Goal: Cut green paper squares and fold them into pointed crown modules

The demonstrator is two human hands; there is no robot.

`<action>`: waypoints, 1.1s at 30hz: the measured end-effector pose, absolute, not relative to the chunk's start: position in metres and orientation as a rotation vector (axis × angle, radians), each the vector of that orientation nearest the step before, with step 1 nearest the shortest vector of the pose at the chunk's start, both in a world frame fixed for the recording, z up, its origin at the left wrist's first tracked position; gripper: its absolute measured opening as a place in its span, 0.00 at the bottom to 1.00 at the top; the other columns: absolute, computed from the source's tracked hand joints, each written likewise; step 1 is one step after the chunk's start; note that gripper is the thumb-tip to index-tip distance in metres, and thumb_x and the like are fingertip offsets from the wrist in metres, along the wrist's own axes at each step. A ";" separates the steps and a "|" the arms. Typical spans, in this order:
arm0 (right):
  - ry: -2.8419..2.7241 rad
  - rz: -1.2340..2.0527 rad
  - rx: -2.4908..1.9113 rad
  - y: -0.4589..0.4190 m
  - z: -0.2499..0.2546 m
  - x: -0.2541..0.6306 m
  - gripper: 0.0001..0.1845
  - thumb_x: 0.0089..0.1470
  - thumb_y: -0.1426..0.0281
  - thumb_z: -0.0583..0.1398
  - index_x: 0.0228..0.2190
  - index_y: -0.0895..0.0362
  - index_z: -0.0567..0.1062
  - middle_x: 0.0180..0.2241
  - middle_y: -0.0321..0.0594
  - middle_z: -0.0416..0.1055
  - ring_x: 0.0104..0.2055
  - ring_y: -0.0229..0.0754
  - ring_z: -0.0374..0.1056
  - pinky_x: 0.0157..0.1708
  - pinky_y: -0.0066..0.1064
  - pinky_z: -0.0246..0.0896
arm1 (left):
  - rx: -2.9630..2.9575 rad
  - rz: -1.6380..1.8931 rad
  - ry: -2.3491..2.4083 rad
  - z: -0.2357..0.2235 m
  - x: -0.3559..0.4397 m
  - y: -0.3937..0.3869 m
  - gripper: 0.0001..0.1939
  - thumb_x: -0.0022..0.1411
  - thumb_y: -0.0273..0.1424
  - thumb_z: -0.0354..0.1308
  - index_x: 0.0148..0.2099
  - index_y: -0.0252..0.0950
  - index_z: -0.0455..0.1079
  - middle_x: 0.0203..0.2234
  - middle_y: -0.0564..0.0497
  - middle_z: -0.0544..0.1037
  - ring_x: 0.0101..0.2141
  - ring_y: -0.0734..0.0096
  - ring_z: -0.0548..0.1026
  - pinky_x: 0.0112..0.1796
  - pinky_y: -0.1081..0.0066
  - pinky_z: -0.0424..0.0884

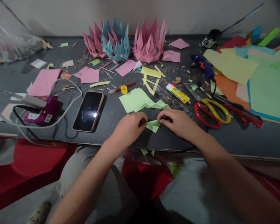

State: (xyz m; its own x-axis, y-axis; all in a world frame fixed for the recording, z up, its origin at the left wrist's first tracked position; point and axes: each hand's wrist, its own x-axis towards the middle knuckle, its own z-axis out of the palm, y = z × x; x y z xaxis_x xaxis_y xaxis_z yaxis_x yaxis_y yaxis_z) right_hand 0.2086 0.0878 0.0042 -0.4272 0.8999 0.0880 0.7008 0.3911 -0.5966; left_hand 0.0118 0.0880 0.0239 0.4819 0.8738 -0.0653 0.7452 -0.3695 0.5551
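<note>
A small folded piece of light green paper is held just above the table's front part. My left hand pinches its left corner, and my right hand pinches its right corner. Right behind it lie other folded green pieces, side by side. To their left is a stack of flat light green sheets. A yellow glue stick lies beyond my right hand. Farther right rest scissors with red and yellow handles.
Pink and blue folded-paper crowns stand along the wall. A phone and a purple power adapter with cables lie at left. Coloured sheets, a blue glue gun and a black bottle are at right. Paper scraps litter the table.
</note>
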 end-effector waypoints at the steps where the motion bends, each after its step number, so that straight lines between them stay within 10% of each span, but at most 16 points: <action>1: -2.284 0.623 -1.323 0.087 0.002 0.210 0.07 0.50 0.79 0.56 0.28 0.56 0.72 0.29 0.37 0.72 0.30 0.38 0.67 0.31 0.29 0.63 | 2.263 0.344 1.302 0.023 0.011 0.086 0.07 0.56 0.21 0.53 0.35 0.36 0.70 0.29 0.52 0.76 0.30 0.71 0.72 0.30 0.73 0.66; 16: -2.631 -0.017 -0.980 0.067 -0.008 0.225 0.18 0.56 0.80 0.49 0.43 0.59 0.74 0.41 0.47 0.74 0.43 0.44 0.69 0.42 0.38 0.67 | 2.829 0.184 1.129 0.017 0.009 0.056 0.09 0.62 0.23 0.50 0.44 0.32 0.68 0.39 0.45 0.74 0.39 0.64 0.72 0.38 0.67 0.70; 33: -2.576 0.066 -1.126 0.047 -0.013 0.218 0.23 0.51 0.85 0.49 0.47 0.61 0.71 0.47 0.48 0.71 0.49 0.45 0.66 0.48 0.42 0.65 | 2.875 0.402 1.081 -0.003 0.017 0.042 0.17 0.61 0.21 0.47 0.52 0.26 0.64 0.51 0.39 0.70 0.52 0.61 0.67 0.49 0.62 0.67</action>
State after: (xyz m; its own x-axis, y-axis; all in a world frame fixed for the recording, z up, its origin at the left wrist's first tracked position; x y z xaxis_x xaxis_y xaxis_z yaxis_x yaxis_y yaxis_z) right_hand 0.2181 0.0475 -0.0134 -0.6342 0.7216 0.2776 0.7065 0.6868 -0.1710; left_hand 0.0170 0.0423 -0.0029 0.7231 0.6529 0.2257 0.6416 -0.7558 0.1309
